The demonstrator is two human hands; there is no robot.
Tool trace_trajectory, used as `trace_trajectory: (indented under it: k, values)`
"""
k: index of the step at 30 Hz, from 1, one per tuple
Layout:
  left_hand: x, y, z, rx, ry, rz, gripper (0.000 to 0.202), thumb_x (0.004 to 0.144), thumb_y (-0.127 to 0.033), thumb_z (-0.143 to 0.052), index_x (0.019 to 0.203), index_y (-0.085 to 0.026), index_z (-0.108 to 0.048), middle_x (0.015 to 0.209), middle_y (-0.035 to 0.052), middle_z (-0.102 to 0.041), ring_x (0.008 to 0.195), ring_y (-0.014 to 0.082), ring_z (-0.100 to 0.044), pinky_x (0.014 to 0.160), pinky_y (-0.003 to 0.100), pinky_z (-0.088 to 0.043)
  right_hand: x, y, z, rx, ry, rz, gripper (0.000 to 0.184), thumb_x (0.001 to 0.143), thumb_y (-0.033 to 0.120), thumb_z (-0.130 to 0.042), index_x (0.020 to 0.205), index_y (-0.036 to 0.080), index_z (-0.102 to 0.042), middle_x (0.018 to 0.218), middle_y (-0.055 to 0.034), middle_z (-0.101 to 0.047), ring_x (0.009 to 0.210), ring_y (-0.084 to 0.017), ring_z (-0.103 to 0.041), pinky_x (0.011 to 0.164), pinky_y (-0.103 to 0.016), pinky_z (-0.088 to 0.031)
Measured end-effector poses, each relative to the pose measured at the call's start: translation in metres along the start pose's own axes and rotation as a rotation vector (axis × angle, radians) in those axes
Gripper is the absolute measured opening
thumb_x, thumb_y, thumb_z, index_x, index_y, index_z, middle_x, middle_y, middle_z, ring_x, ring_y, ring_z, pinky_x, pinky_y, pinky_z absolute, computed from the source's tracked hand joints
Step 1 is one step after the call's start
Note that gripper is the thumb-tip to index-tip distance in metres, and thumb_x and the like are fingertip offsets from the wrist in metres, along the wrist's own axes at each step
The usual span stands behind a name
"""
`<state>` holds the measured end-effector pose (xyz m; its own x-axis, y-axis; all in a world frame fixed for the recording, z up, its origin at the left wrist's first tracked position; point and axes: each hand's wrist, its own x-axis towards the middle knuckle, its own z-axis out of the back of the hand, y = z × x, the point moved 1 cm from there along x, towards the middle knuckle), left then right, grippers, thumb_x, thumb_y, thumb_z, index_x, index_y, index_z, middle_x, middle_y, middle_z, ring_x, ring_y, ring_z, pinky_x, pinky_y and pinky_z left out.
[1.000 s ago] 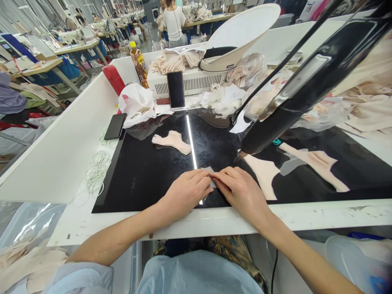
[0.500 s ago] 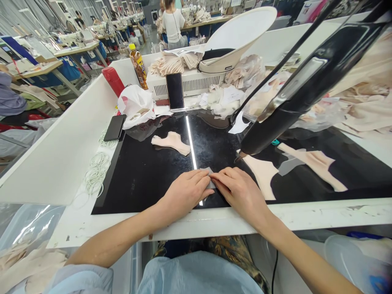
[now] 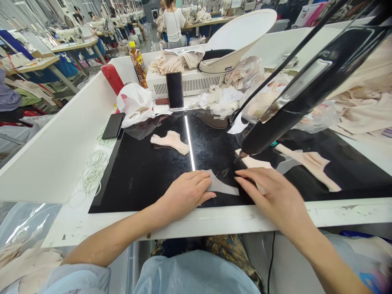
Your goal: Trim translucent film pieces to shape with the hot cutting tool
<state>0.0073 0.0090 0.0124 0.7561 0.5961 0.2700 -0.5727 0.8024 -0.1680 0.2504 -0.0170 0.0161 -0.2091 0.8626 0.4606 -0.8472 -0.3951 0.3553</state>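
Note:
My left hand point(image 3: 186, 194) lies flat with fingers stretched over the left end of a small translucent grey fabric piece point(image 3: 222, 185) on the black work surface point(image 3: 137, 179). To its right, my right hand point(image 3: 272, 196) is off that piece, thumb and forefinger apart, with nothing seen between them. It hovers over or touches a beige fabric piece point(image 3: 255, 162), which it partly covers; I cannot tell which. A beige stack of cut fabric point(image 3: 171, 142) lies ahead of my left hand. Farther right rests another beige piece point(image 3: 315, 161) over a grey translucent one point(image 3: 288, 163).
A black lamp-like arm point(image 3: 275, 114) slants down near my right hand. At the back stand a phone point(image 3: 175, 90), a vented white box point(image 3: 202, 81), a sun visor point(image 3: 239, 36) and a drink bottle point(image 3: 137, 65). Pale green rings point(image 3: 94, 171) lie along the left edge.
My right hand has moved right, away from my left hand and the grey piece, uncovering more of it. My left hand stays about where it was.

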Motion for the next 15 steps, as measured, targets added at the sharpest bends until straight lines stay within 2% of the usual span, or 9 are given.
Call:
trace_trajectory:
  k: [2, 3, 5, 7, 9, 10, 11, 12, 15]
  values:
    - [0.000, -0.003, 0.000, -0.011, 0.011, -0.033, 0.038, 0.106, -0.045, -0.044, 0.120, -0.014, -0.061, 0.135, 0.0100, -0.066, 0.127, 0.0220, -0.061, 0.107, 0.035, -0.049, 0.005, -0.010, 0.012, 0.001, -0.074, -0.164, 0.028, 0.095, 0.050, -0.058, 0.104, 0.025, -0.067, 0.094, -0.0056, -0.074, 0.087, -0.025, -0.068, 0.080, -0.042, -0.052]
    - [0.000, -0.004, -0.001, -0.013, 0.012, -0.050, 0.040, 0.106, -0.045, -0.043, 0.120, -0.013, -0.061, 0.136, 0.0102, -0.066, 0.128, 0.0218, -0.061, 0.108, 0.035, -0.049, 0.009, -0.014, 0.017, 0.020, -0.111, -0.243, 0.033, 0.092, 0.054, -0.062, 0.109, 0.026, -0.065, 0.093, -0.0057, -0.073, 0.084, -0.026, -0.068, 0.077, -0.042, -0.053]
    - [0.000, -0.005, -0.001, -0.011, 0.010, -0.074, 0.041, 0.106, -0.046, -0.041, 0.119, -0.013, -0.062, 0.136, 0.0102, -0.066, 0.128, 0.0217, -0.060, 0.110, 0.036, -0.048, 0.022, -0.017, 0.023, 0.128, -0.205, -0.327, 0.060, 0.083, 0.059, -0.070, 0.131, 0.027, -0.054, 0.101, -0.0084, -0.072, 0.092, -0.029, -0.069, 0.080, -0.045, -0.054]
    - [0.000, -0.006, -0.002, -0.009, 0.013, -0.083, 0.041, 0.106, -0.046, -0.040, 0.120, -0.014, -0.062, 0.137, 0.0098, -0.066, 0.128, 0.0216, -0.060, 0.110, 0.035, -0.048, 0.040, -0.013, 0.025, 0.297, -0.261, -0.280, 0.085, 0.079, 0.062, -0.073, 0.148, 0.027, -0.037, 0.120, -0.0140, -0.067, 0.111, -0.032, -0.066, 0.090, -0.047, -0.055]
    - [0.000, -0.005, -0.002, -0.012, 0.017, -0.082, 0.040, 0.106, -0.046, -0.041, 0.121, -0.014, -0.061, 0.138, 0.0096, -0.065, 0.129, 0.0217, -0.060, 0.110, 0.035, -0.048, 0.061, -0.003, 0.025, 0.457, -0.264, -0.165, 0.098, 0.079, 0.068, -0.069, 0.155, 0.029, -0.021, 0.136, -0.0169, -0.059, 0.119, -0.031, -0.063, 0.094, -0.047, -0.055]
    - [-0.001, -0.005, -0.002, -0.014, 0.021, -0.080, 0.040, 0.106, -0.045, -0.042, 0.122, -0.014, -0.061, 0.138, 0.0096, -0.065, 0.129, 0.0219, -0.059, 0.110, 0.036, -0.047, 0.071, 0.004, 0.025, 0.506, -0.253, -0.111, 0.098, 0.081, 0.070, -0.064, 0.156, 0.030, -0.014, 0.141, -0.0169, -0.057, 0.122, -0.030, -0.062, 0.097, -0.046, -0.055]
    - [-0.001, -0.004, -0.002, -0.016, 0.026, -0.077, 0.040, 0.106, -0.045, -0.042, 0.123, -0.014, -0.061, 0.139, 0.0096, -0.064, 0.129, 0.0219, -0.059, 0.110, 0.036, -0.048, 0.080, 0.010, 0.025, 0.515, -0.295, -0.062, 0.096, 0.084, 0.072, -0.058, 0.156, 0.030, -0.011, 0.144, -0.0170, -0.054, 0.125, -0.028, -0.061, 0.097, -0.045, -0.055]
    - [-0.001, -0.004, -0.002, -0.018, 0.028, -0.075, 0.039, 0.106, -0.045, -0.043, 0.123, -0.014, -0.060, 0.139, 0.0095, -0.064, 0.129, 0.0220, -0.059, 0.109, 0.036, -0.048, 0.088, 0.015, 0.025, 0.504, -0.319, -0.044, 0.090, 0.087, 0.072, -0.053, 0.155, 0.028, -0.011, 0.146, -0.0171, -0.052, 0.128, -0.027, -0.059, 0.098, -0.045, -0.054]
    - [-0.001, -0.003, -0.003, -0.024, 0.017, -0.078, 0.039, 0.106, -0.045, -0.042, 0.122, -0.015, -0.061, 0.139, 0.0092, -0.064, 0.129, 0.0215, -0.060, 0.109, 0.035, -0.048, 0.105, 0.024, 0.019, 0.372, -0.320, -0.075, 0.059, 0.099, 0.058, -0.042, 0.147, 0.031, -0.021, 0.128, -0.0133, -0.063, 0.105, -0.023, -0.066, 0.090, -0.045, -0.056]
